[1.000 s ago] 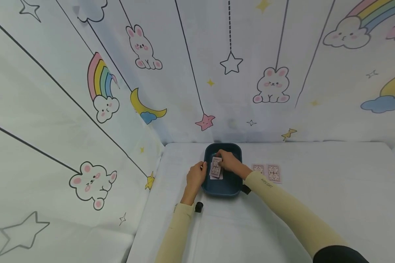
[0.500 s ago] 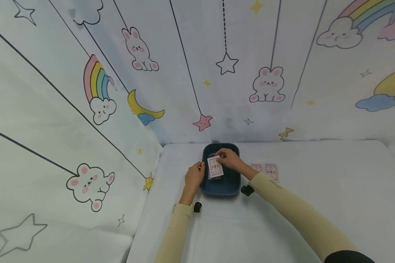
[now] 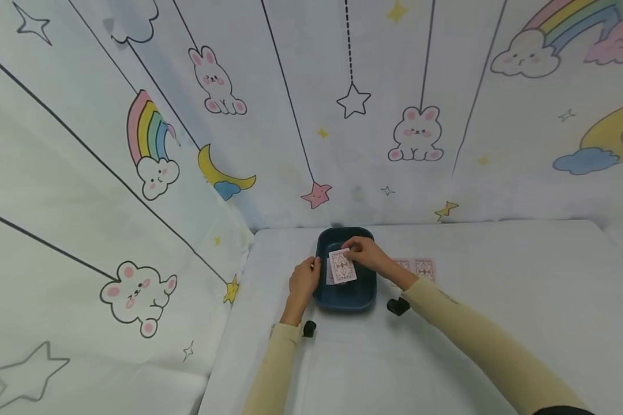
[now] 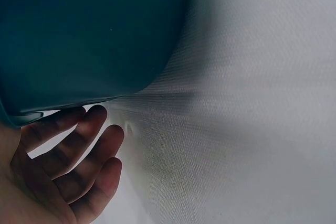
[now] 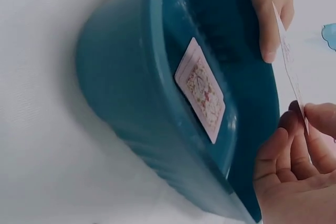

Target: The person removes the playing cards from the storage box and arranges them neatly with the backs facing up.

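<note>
My right hand (image 3: pixel 368 255) pinches one playing card (image 3: pixel 344 268) by its upper right corner, between thumb and fingers. It holds the card raised over a dark teal plastic basin (image 3: pixel 345 305), patterned back showing in the head view. In the right wrist view this held card (image 5: pixel 289 64) appears nearly edge-on. Below it, a small pile of playing cards (image 5: pixel 202 90) lies on the basin floor. My left hand (image 3: pixel 303 279) grips the basin's left rim, thumb inside the wall. From the left wrist view, the other fingers (image 4: pixel 97 150) curl along the outside of the basin.
Two playing cards (image 3: pixel 424 270) lie patterned side up on the white table to the right of the basin, one partly behind my right wrist. Printed white cloth (image 3: pixel 291 115) hangs behind and on the left side of the table.
The card in my right hand has shifted right relative to the basin, off the pile, with its back turned more fully up. My left hand stays on the rim. The head view has drifted slightly.
</note>
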`<state>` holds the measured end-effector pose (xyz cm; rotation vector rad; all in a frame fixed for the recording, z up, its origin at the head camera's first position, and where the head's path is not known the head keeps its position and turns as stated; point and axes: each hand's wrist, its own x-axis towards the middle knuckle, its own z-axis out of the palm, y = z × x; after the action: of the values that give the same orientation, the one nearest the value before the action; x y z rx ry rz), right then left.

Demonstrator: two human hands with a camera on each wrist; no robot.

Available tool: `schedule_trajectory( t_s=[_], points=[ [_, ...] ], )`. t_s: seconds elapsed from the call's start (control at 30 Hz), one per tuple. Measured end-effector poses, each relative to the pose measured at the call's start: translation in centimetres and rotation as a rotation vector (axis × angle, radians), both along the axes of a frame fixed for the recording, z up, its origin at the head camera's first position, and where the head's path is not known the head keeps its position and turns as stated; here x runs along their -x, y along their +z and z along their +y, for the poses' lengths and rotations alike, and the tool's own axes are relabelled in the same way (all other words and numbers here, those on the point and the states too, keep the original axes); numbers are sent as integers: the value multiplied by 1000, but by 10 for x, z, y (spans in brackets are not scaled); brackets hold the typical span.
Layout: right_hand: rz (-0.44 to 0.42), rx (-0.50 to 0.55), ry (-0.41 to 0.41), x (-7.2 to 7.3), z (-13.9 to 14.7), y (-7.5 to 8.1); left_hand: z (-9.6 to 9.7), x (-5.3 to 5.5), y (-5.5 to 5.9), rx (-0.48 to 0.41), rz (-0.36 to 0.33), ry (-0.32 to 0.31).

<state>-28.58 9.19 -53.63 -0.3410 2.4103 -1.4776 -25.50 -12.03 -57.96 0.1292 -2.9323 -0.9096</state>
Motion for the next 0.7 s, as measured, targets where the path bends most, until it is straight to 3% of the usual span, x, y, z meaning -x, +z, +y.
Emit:
schedule_trajectory(
  t_s=[0.7],
  points=[
    [-13,72,-3,-9,40,6,0,-1,0,14,7,-7]
  ],
)
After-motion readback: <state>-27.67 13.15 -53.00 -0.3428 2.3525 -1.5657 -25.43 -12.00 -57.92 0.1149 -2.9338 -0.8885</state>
